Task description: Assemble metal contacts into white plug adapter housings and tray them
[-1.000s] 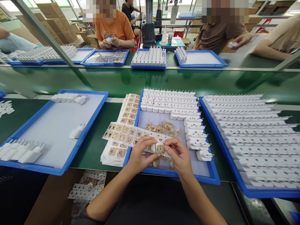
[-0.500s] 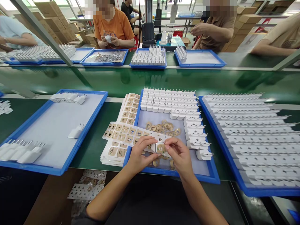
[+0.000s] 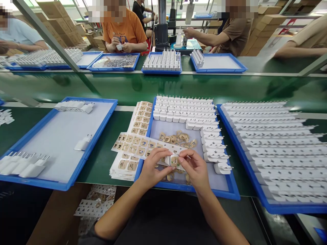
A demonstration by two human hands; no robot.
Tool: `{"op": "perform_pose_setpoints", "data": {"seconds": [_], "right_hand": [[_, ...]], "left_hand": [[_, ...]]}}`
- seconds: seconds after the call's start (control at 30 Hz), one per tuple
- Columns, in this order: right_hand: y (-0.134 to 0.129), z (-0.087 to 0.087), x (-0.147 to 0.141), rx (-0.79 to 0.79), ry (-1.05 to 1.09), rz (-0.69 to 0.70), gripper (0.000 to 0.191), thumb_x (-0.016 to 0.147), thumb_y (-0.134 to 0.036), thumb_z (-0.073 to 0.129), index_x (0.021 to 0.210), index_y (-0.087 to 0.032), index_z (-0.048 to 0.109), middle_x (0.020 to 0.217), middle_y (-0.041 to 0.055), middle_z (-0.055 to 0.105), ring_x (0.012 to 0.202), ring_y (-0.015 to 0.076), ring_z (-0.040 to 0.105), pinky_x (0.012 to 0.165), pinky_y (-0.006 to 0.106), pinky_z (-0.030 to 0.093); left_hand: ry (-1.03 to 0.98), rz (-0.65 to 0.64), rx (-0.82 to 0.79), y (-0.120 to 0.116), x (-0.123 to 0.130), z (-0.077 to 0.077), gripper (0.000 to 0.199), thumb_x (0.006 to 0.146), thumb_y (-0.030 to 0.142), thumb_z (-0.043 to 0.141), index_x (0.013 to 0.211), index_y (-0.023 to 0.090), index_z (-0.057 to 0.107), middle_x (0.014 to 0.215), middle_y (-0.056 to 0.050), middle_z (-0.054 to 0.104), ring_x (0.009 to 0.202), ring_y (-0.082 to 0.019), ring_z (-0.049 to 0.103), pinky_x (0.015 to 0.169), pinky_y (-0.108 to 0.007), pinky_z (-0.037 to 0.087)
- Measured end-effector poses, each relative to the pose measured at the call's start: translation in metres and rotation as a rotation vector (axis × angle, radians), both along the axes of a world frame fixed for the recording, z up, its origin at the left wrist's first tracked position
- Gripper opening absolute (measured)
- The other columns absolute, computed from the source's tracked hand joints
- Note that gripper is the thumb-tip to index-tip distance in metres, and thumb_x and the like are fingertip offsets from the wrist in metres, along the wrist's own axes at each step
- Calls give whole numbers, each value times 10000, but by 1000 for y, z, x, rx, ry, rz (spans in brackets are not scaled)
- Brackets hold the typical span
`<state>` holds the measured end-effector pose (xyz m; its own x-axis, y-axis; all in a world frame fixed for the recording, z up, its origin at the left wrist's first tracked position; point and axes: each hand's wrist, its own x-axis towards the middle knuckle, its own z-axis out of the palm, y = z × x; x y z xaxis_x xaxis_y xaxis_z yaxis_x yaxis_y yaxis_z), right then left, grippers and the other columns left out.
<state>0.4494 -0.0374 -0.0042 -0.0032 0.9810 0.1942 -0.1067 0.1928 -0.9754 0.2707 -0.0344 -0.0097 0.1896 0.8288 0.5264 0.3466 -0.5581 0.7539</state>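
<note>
The left hand (image 3: 152,166) pinches a white casing (image 3: 174,161); its far edge meets the right hand (image 3: 198,169), whose grip is unclear.

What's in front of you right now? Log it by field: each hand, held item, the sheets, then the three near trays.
Left hand: grips white piece
Right hand: at its right edge
Held item: tan face, toward camera
Patterned sheet: overlaps middle tray's left rim
Middle tray: rows of white plugs, loose tan pieces
Left tray: three groups of white plugs
Right tray: many rows of white plugs
</note>
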Motion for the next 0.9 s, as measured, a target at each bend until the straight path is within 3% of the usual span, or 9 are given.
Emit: {"op": "perform_pose_setpoints", "data": {"seconds": [0.47, 0.7, 0.8, 0.9], "right_hand": [[0, -1, -5, 41, -133, -56, 31, 891, -217, 678, 902, -245, 668, 849, 0, 642, 798, 144, 623, 724, 263, 540], [-4, 4, -9, 169, -372, -150, 57, 899, -188, 649, 919, -240, 654, 857, 18, 620, 757, 156, 614, 656, 291, 559], [-6, 6, -11, 148, -369, -136, 239, 864, -218, 697, 1090, -261, 632, 999, 46, 578, 829, 170, 610, 622, 279, 592], [-8, 8, -13, 48, -282, 6, 391, 814, -260, 758, 1177, -286, 616, 1099, 59, 560, 945, 193, 599, 648, 270, 613]], "left_hand": [[28, 17, 23, 0, 0, 3, 340, 810, 226, 760, 1125, 217, 634, 1072, -82, 665, 1028, -223, 644, 893, -366, 553], [30, 30, 52, 0, 1, 0, 329, 815, 194, 742, 1120, 220, 621, 1058, -78, 658, 1014, -221, 642, 873, -368, 558], [2, 67, 33, -1, 0, -3, 321, 815, 206, 740, 1108, 222, 611, 1052, -77, 653, 1008, -218, 640, 872, -371, 557], [-16, 76, 21, -1, -1, -5, 289, 835, 210, 709, 1102, 227, 601, 1052, -79, 640, 1005, -214, 636, 862, -377, 559]]}}
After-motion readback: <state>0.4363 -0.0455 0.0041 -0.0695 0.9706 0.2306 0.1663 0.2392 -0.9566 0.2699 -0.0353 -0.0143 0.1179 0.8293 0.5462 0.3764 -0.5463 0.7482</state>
